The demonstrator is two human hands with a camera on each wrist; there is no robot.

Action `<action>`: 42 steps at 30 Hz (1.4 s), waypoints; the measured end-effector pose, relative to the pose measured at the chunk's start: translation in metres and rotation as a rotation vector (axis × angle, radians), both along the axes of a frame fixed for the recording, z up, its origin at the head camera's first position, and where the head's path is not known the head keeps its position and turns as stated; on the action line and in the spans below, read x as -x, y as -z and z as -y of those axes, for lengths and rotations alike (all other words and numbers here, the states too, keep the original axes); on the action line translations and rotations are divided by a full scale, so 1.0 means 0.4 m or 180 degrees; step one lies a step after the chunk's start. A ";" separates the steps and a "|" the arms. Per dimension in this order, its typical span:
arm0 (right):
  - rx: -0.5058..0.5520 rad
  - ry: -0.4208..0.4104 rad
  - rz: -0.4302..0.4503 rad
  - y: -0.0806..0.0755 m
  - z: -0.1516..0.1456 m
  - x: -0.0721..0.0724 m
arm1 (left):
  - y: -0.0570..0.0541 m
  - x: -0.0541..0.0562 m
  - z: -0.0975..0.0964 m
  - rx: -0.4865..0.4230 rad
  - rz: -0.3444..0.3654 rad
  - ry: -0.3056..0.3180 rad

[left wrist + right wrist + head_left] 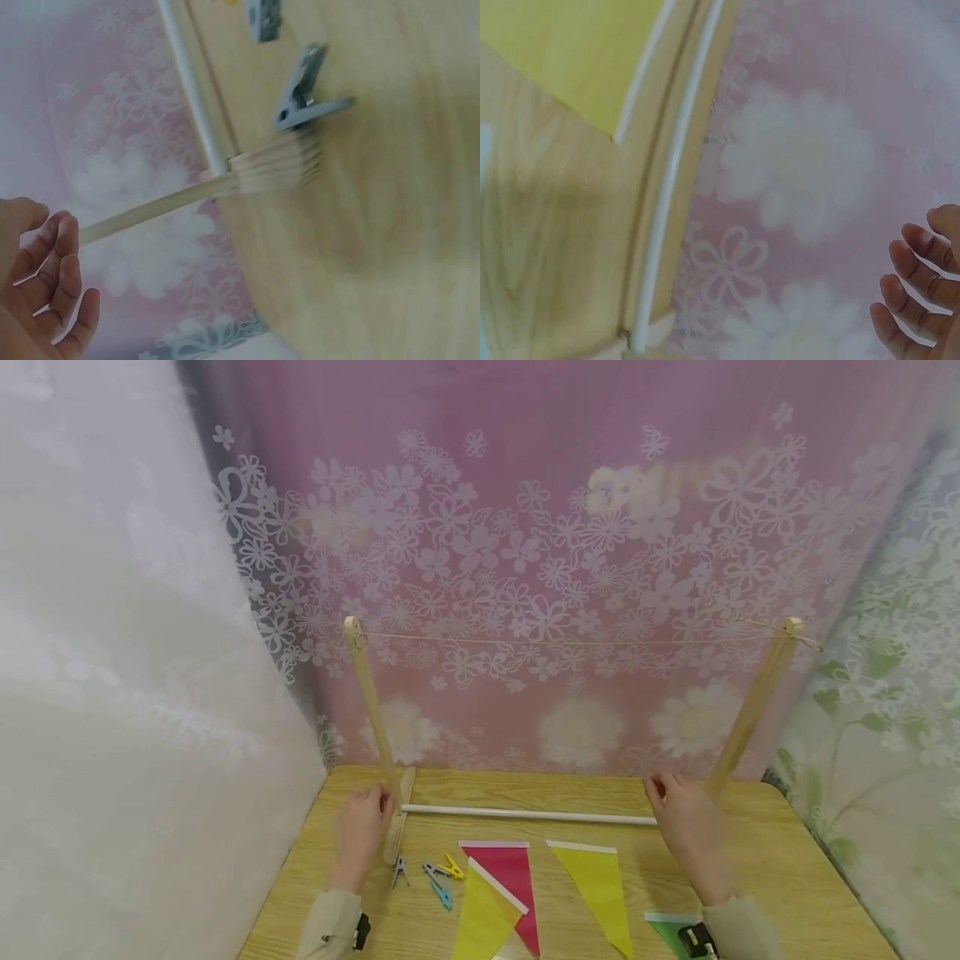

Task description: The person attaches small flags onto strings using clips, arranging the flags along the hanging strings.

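Note:
My left hand (363, 827) is raised beside the left wooden post (369, 702), its fingers loosely bent with nothing visible in them. In the left wrist view, the post runs behind the fingertips (66, 225) down to its slatted foot (274, 165). Toward the right post (759, 697), my right hand (686, 822) hovers over the end of a white rod (525, 814). Its relaxed fingers (907, 262) are spread and hold nothing in the right wrist view. A thin string (540, 642) stretches between the tops of both posts.
Several clothespins, among them a yellow one (452, 867) and a blue one (441, 894), lie near the left foot. Triangular pennants with white top edges lie on the wooden table (300, 910): red (512, 866), two yellow (598, 885), and green (666, 929) partly under the right wrist.

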State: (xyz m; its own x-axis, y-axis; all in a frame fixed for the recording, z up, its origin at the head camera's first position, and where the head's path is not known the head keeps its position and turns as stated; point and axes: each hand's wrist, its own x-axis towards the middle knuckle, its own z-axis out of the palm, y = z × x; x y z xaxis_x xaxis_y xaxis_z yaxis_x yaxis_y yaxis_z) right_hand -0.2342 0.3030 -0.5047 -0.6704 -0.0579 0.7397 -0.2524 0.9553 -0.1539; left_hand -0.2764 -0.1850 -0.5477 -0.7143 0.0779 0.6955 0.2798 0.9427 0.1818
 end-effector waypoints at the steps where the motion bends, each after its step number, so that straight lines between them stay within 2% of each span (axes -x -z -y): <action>1: 0.0011 -0.0016 0.0058 0.010 0.013 0.000 | 0.011 -0.006 -0.003 -0.0015 0.0042 -0.0006; 5: 0.0086 -0.0096 0.0321 0.052 0.064 -0.002 | 0.048 -0.035 -0.015 -0.0095 0.0235 -0.0061; 12: 0.0100 -0.0133 0.0534 0.121 0.162 -0.015 | 0.107 -0.077 -0.029 -0.0109 0.0601 -0.0241; 16: 0.0091 -0.0160 0.0813 0.151 0.217 -0.024 | 0.135 -0.099 -0.031 -0.0160 0.0744 -0.0284; 22: 0.0091 -0.0345 0.0858 0.196 0.287 -0.045 | 0.166 -0.135 -0.029 -0.0305 0.1169 -0.0478; 27: 0.0189 -0.0528 0.1351 0.224 0.341 -0.072 | 0.194 -0.153 -0.034 -0.0329 0.1453 -0.0654; 30: 0.0222 -0.0643 0.1558 0.239 0.367 -0.081 | 0.206 -0.156 -0.041 -0.0357 0.1645 -0.0717; 34: 0.0218 -0.0732 0.1767 0.264 0.390 -0.088 | 0.214 -0.158 -0.053 -0.0365 0.1762 -0.0721; 38: 0.0186 -0.0781 0.2043 0.287 0.399 -0.094 | 0.217 -0.159 -0.063 -0.0345 0.1812 -0.0738; 42: 0.0174 -0.0751 0.2292 0.302 0.401 -0.099 | 0.219 -0.163 -0.070 -0.0274 0.1743 -0.0786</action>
